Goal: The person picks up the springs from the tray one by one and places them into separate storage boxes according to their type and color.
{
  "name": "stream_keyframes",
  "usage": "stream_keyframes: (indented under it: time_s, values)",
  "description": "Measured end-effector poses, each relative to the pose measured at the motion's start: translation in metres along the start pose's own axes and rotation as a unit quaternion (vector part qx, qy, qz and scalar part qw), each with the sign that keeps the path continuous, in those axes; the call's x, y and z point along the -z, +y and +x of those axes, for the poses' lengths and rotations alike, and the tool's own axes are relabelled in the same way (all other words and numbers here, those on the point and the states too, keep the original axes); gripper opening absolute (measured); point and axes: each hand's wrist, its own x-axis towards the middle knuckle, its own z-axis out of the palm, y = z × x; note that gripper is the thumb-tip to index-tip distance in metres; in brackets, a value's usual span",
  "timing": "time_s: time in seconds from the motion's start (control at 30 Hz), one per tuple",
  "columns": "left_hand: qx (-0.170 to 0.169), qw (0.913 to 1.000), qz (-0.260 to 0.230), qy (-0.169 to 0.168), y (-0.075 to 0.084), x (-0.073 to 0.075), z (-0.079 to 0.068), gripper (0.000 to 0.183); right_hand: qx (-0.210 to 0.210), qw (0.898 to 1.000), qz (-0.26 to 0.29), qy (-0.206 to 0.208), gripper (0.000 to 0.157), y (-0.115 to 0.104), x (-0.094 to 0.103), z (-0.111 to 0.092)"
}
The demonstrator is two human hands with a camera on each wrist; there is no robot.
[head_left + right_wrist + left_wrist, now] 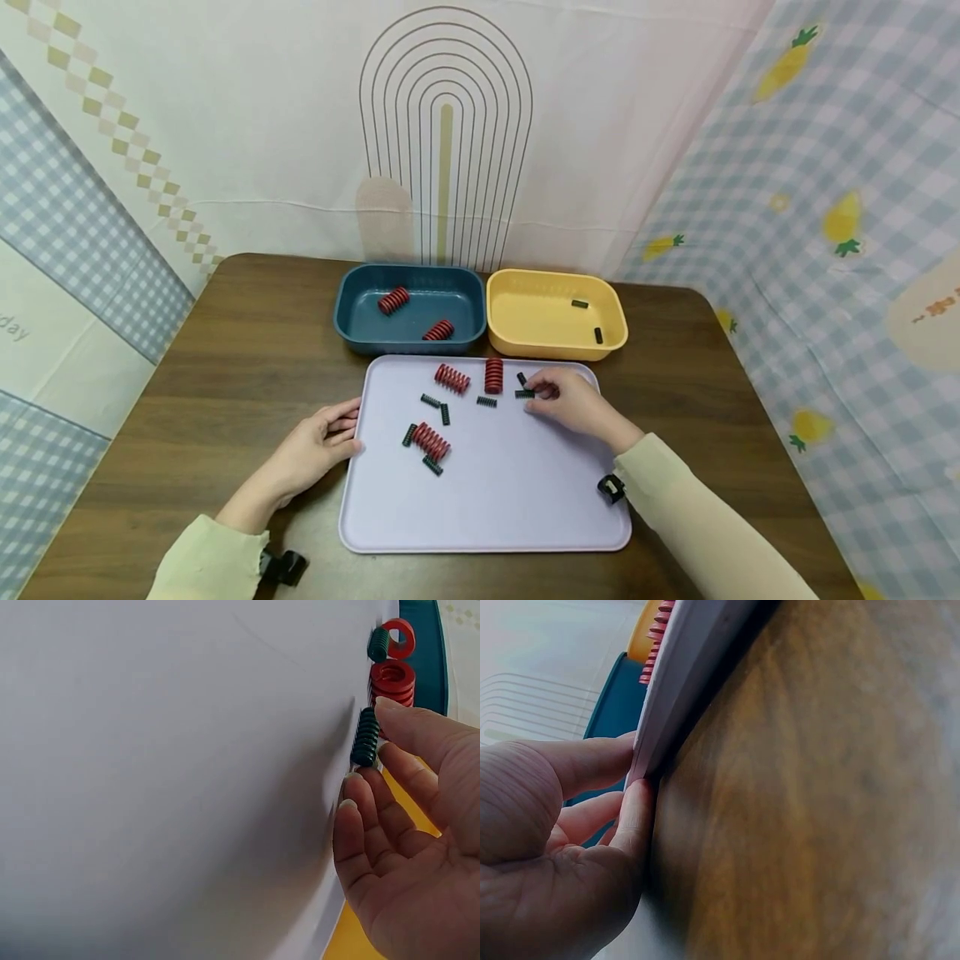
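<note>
My left hand (311, 454) grips the left rim of a pale lilac tray (510, 492); in the left wrist view its fingertips pinch that edge. Near the tray's far right corner, my right hand (566, 402) reaches down with thumb and fingers apart around a small dark green spring (365, 737). Another small dark spring (521, 379) lies just beyond its fingertips. Three larger red springs lie on the tray: one (452, 379) near the back, one upright-looking (493, 376) beside it, one (431, 442) on the left. Several more small green springs (487, 402) are scattered around them.
Behind the tray, a dark blue bin (411, 343) holds two red springs (393, 300). A yellow bin (547, 346) on its right holds two small dark springs (580, 304). All stand on a brown wooden table (225, 375), with patterned cloth hanging at the back and sides.
</note>
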Motion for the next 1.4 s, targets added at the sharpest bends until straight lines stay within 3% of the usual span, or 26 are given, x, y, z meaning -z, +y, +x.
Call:
stream_keyframes:
  time_s: [0.6, 0.97, 1.13, 1.4]
  values:
    - [0.006, 1.0000, 0.005, 0.002, 0.003, -0.001, 0.000, 0.067, -0.029, 0.999, -0.030, -0.017, 0.010, -0.002, -0.005, 0.001]
    - [0.002, 1.0000, 0.008, 0.003, 0.001, -0.001, 0.000, 0.066, -0.023, 0.999, -0.037, -0.011, 0.009, -0.002, -0.005, -0.001]
    - [-0.002, 1.0000, 0.007, 0.003, 0.001, -0.001, -0.001, 0.066, -0.016, 0.999, -0.033, 0.015, 0.009, 0.000, 0.000, -0.001]
    - [-0.004, 1.0000, 0.007, 0.003, 0.002, -0.001, -0.001, 0.067, -0.017, 0.995, -0.011, 0.100, 0.011, -0.002, 0.014, 0.002]
